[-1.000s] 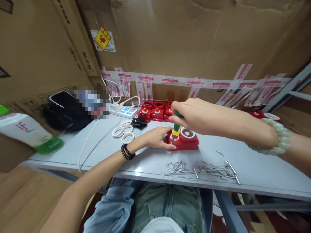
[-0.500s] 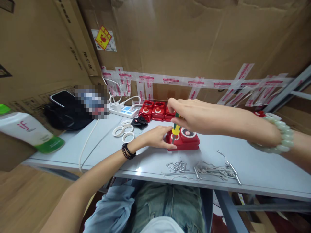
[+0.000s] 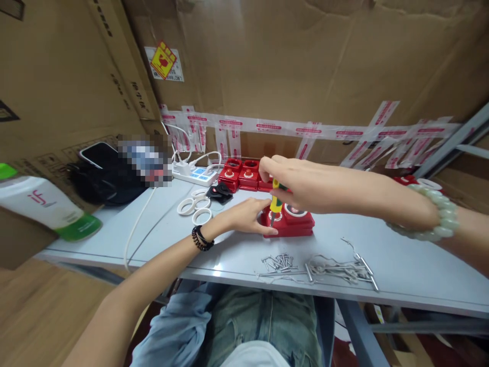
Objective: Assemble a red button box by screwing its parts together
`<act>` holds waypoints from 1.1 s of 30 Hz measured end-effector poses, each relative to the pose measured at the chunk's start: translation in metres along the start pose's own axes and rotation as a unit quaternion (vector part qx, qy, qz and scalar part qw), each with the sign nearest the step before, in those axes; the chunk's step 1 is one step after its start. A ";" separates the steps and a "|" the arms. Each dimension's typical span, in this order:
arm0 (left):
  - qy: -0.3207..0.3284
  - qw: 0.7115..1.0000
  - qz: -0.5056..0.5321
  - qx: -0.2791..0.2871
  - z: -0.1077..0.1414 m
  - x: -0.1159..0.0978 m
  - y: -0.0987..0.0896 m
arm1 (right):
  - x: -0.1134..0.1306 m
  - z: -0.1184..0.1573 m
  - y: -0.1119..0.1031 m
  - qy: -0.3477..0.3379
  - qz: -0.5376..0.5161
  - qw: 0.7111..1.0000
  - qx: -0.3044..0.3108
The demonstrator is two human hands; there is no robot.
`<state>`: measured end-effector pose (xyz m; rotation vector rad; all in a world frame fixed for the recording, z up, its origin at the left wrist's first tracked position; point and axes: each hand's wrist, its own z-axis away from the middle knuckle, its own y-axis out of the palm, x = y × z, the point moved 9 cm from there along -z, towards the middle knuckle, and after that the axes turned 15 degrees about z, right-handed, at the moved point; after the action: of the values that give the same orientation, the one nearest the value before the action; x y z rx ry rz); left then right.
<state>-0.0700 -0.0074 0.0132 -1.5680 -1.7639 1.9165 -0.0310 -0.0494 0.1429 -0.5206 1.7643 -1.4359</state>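
A red rectangular housing (image 3: 296, 228) with a white-ringed round part lies on the table in front of me. My left hand (image 3: 250, 216) grips its left end, thumb along the front edge and fingers behind. My right hand (image 3: 288, 181) is closed around the yellow and green handle of a screwdriver (image 3: 275, 204). The screwdriver stands nearly upright, its tip down at the left part of the housing, by a white ring. Whether the tip sits in a screw is too small to tell. Loose screws (image 3: 280, 262) lie nearer me.
Metal rods with tangled cord (image 3: 340, 270) lie by the front edge. White rings (image 3: 201, 216) and black pieces (image 3: 220, 192) are left of the housing. Behind are more red housings (image 3: 249, 176) and a power strip (image 3: 196, 175). A white-green bottle (image 3: 49, 209) stands far left.
My right hand has turned slightly at the wrist and shifted a little left, rotating the screwdriver handle. My left hand and the red housing have stayed in place.
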 end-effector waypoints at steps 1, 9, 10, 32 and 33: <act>0.000 1.000 0.008 0.003 0.000 0.000 0.001 | 0.003 0.000 -0.001 -0.009 -0.002 1.000 0.012; -0.006 1.000 0.019 0.005 0.001 0.003 0.002 | -0.004 -0.007 0.004 0.035 0.026 0.998 -0.038; -0.003 1.000 0.021 0.005 0.001 0.003 0.003 | -0.004 -0.008 0.006 0.035 0.013 0.999 -0.028; -0.025 0.999 0.019 0.011 0.005 -0.003 -0.001 | -0.002 -0.001 -0.007 0.043 -0.140 0.983 -0.110; -0.003 0.999 0.036 -0.001 0.006 -0.009 -0.005 | -0.004 0.000 -0.006 0.051 -0.145 0.981 -0.117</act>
<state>-0.0723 -0.0158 0.0215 -1.6502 -1.7348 1.9545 -0.0296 -0.0475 0.1500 -0.8728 2.0177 -1.4779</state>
